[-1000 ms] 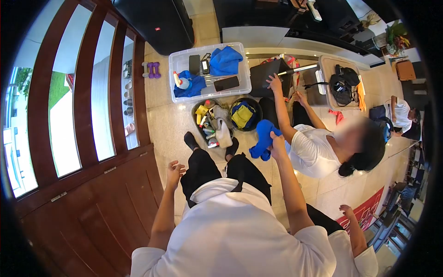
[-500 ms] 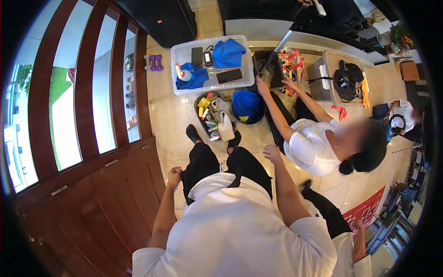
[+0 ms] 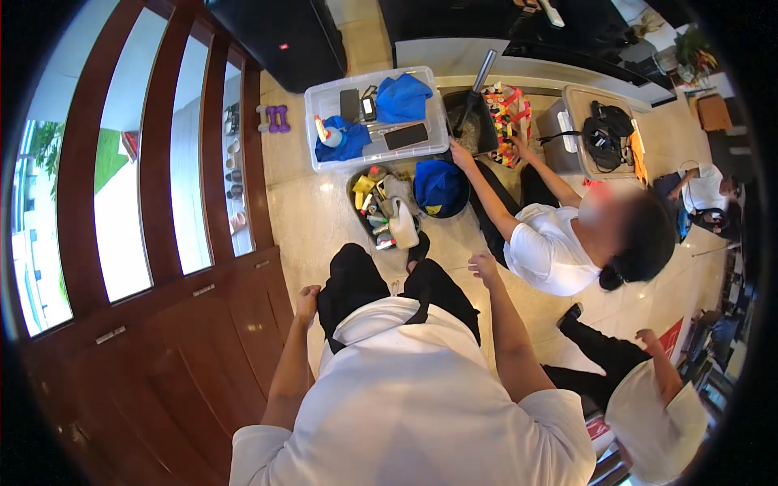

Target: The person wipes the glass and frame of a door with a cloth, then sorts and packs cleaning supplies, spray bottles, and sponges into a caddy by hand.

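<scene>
My left hand hangs beside my left thigh, its fingers curled and nothing visible in them. In front of my right thigh, my right hand is empty with loosely bent fingers, a little apart. A bunched blue cloth lies in the round black bucket ahead of my right hand. Left of it stands a dark caddy packed with bottles, a yellow item and a grey cloth. Behind them, a clear plastic bin has blue cloths, a spray bottle and a phone on top.
A seated co-worker is close on my right, hands near a dark container and patterned bag. Another person is at the lower right. A wooden door is left; dumbbells and a black speaker stand ahead.
The blue cloth went from my right hand into the bucket, and that hand drew back empty. The co-worker's dark container and its pole have tilted upright. The person at lower right has moved.
</scene>
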Tool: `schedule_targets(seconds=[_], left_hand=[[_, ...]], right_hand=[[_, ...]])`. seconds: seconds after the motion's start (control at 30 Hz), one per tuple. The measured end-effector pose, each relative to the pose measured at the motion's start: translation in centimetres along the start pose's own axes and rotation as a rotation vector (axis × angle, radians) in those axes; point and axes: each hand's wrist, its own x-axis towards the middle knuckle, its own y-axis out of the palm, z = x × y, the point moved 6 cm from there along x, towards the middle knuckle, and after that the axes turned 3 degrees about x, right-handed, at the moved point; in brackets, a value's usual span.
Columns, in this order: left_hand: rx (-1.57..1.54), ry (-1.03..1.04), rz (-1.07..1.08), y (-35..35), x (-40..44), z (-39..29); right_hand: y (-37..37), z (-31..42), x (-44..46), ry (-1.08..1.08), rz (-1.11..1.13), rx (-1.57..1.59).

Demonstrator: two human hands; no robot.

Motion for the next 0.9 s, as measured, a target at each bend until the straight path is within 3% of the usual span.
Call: schedule_targets(seconds=[0.07,0.17,0.27,0.33,0.43,0.5,0.57,0.6,0.73,0.8,0.9], left_hand=[[-0.048,-0.071,0.064,-0.7,0.8,0.0],[0.172,-0.032,0.103,-2.6,2.8,-0.1],[0.210,-0.062,0.167,-4.6,3.2,-1.8],[0.329,-0.015,0.240,-7.1,5.2,-1.2],[0.339,0.065,0.372,-10.0,7.7,-0.9],[0.211,-0.132,0.416,-12.4,7.4,-0.1],[0.075,-0.340,0.527,-12.4,7.1,1.4],[0.047,-0.390,0.592,-11.9,5.7,0.9],[0.310,-0.364,0.636,-9.5,-3.4,-5.0],[0.362,-0.318,0.766,-9.4,-2.9,-4.2],[0.319,-0.149,0.707,-10.3,-2.8,-3.9]], right_hand=[[0.5,1.3,-0.4,-0.066,-0.042,0.072],[1.8,1.3,-1.9,-0.129,-0.140,0.139],[3.7,-2.3,-3.3,-0.188,-0.144,0.250],[5.4,-5.7,-5.3,-0.180,-0.163,0.197],[9.7,-11.8,-11.6,0.001,-0.170,0.219],[13.1,-15.4,-17.7,0.220,-0.248,0.232],[17.3,-26.0,-16.7,0.337,-0.106,0.585],[19.7,-24.0,-20.2,0.256,-0.037,0.771],[23.2,-28.0,-25.1,0.273,-0.163,0.499],[23.8,-28.8,-26.5,0.269,-0.205,0.442],[24.3,-29.9,-27.7,0.238,-0.246,0.398]])
